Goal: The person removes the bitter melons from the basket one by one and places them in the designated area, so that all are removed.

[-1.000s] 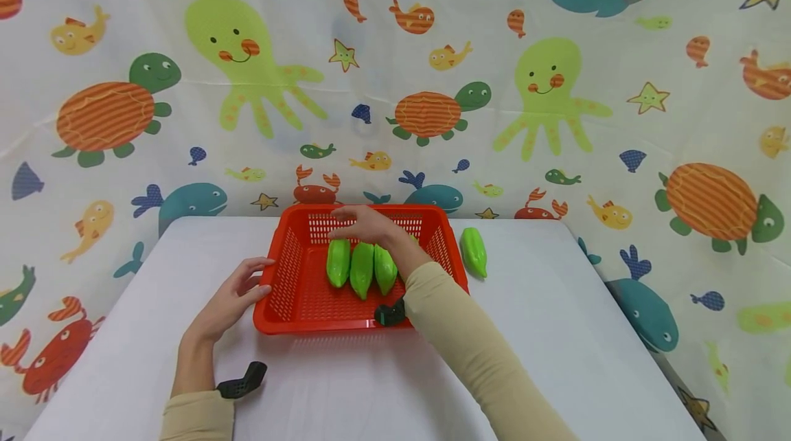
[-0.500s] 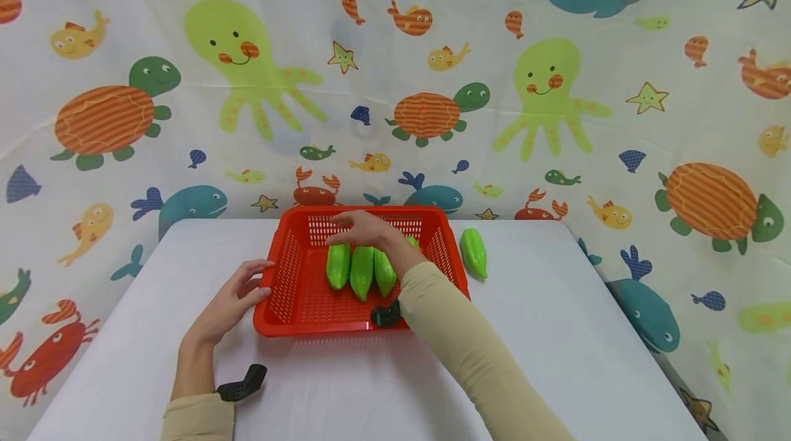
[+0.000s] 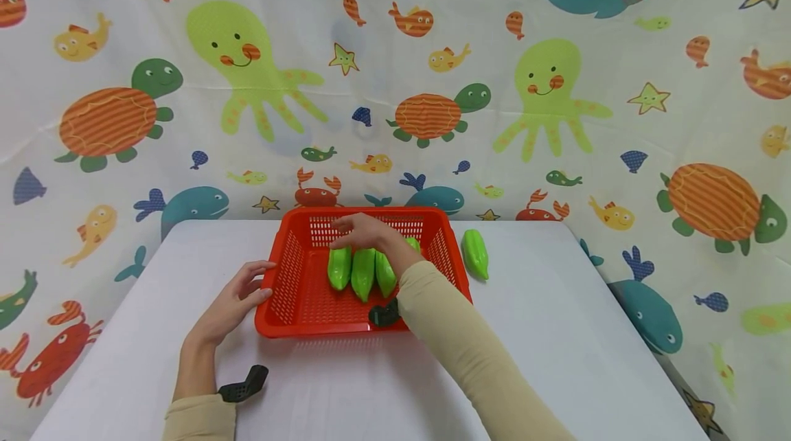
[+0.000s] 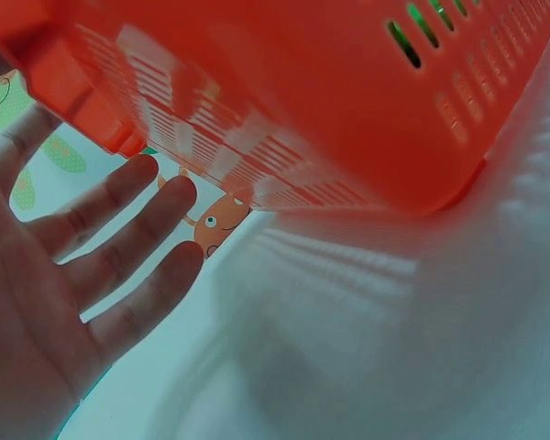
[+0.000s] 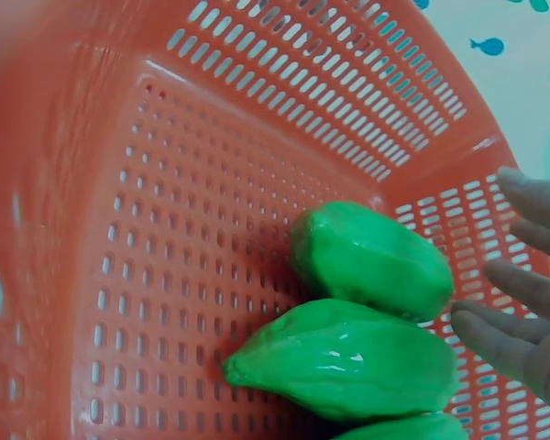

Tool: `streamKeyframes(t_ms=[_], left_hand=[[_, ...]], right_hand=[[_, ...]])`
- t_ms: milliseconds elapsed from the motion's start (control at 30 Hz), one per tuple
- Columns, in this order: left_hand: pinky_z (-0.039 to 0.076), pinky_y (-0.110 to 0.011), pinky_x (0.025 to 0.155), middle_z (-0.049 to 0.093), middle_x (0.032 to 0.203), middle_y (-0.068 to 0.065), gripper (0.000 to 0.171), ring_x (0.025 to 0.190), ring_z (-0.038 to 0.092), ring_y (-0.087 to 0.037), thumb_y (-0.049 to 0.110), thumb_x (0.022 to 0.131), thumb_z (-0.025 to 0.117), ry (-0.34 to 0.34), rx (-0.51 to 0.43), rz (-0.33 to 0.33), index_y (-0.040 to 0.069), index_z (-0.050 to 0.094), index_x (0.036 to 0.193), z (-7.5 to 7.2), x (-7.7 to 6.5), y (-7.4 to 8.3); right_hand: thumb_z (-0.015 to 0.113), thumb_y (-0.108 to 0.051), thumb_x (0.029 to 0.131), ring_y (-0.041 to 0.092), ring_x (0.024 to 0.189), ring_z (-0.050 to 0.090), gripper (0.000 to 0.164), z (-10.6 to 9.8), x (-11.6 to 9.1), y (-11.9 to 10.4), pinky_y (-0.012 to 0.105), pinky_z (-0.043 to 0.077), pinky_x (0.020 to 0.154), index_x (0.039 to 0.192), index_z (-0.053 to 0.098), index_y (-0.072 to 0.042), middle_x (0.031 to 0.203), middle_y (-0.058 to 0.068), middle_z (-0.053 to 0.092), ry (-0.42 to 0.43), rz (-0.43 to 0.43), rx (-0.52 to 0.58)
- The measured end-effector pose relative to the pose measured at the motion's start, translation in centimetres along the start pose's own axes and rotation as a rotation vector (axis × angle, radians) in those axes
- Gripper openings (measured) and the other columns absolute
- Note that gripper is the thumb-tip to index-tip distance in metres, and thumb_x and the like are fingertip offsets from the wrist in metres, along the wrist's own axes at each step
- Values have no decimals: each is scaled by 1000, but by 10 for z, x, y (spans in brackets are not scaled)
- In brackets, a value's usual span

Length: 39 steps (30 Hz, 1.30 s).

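Observation:
A red plastic basket [image 3: 309,329] with slotted walls stands on the white table. Inside lie several glossy green ridged fruits, side by side; the left one [image 3: 339,269] and a middle one [image 3: 362,276] show best. My right hand [image 3: 366,231] hovers over their far ends with fingers extended, holding nothing. In the right wrist view its fingertips are right beside the pale-tipped fruit [image 5: 371,261]. My left hand [image 3: 231,300] is at the basket's left side, fingertips right at the rim. The left wrist view shows these fingers [image 4: 151,293] spread and straight beneath the rim.
One more green fruit [image 3: 475,254] lies on the table [image 3: 544,317] to the right of the basket. A white cloth [image 3: 383,36] printed with sea animals hangs behind the table. Black wrist cameras [image 3: 244,385] sit on both wrists.
My right forearm has shifted slightly left, showing a bit more of the rightmost fruit in the basket. The left hand, basket and fruits stay put.

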<state>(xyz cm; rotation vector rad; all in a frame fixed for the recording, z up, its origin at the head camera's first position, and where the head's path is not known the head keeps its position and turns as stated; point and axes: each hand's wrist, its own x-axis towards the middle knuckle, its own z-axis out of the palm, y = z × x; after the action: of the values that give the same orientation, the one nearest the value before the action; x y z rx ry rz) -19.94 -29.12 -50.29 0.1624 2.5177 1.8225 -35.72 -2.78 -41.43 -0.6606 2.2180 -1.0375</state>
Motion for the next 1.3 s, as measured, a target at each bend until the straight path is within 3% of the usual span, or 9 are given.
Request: streamKeyframes(t_ms=[367, 633, 933, 1133, 1300], left_hand=[[54, -39, 90, 38, 147, -9, 57, 131, 41, -37, 29, 95, 61, 1, -3, 5, 19, 36, 145, -1, 1, -4], [53, -44, 91, 38, 147, -9, 57, 131, 40, -37, 29, 95, 61, -1, -11, 5, 19, 36, 145, -1, 1, -5], [54, -39, 90, 39, 146, -9, 57, 131, 41, -38, 29, 95, 62, 4, -13, -4, 19, 36, 145, -1, -1, -5], [54, -39, 91, 37, 148, -10, 56, 132, 41, -39, 28, 95, 62, -2, -24, -6, 20, 36, 145, -1, -2, -5], [54, -40, 90, 36, 148, -11, 57, 133, 39, -40, 28, 95, 62, -6, -32, 3, 19, 36, 145, -1, -1, -4]], right_hand=[[71, -14, 90, 28, 136, 41, 64, -2, 2, 5, 40, 46, 101, 147, 44, -12, 149, 12, 44, -47, 15, -52], [73, -21, 89, 24, 132, 46, 61, 0, 4, 0, 37, 44, 103, 144, 49, -12, 146, 9, 49, -45, 19, -219], [72, -13, 89, 24, 110, 62, 58, 8, 1, -7, 36, 53, 92, 143, 49, -7, 146, 17, 46, -111, 63, -119], [72, -13, 89, 21, 118, 55, 56, 14, 5, -8, 33, 54, 87, 142, 51, -9, 147, 11, 47, -151, 74, -93], [73, -14, 89, 22, 105, 56, 53, 18, 9, -9, 32, 54, 80, 139, 56, -11, 139, 5, 54, -137, 69, -106]])
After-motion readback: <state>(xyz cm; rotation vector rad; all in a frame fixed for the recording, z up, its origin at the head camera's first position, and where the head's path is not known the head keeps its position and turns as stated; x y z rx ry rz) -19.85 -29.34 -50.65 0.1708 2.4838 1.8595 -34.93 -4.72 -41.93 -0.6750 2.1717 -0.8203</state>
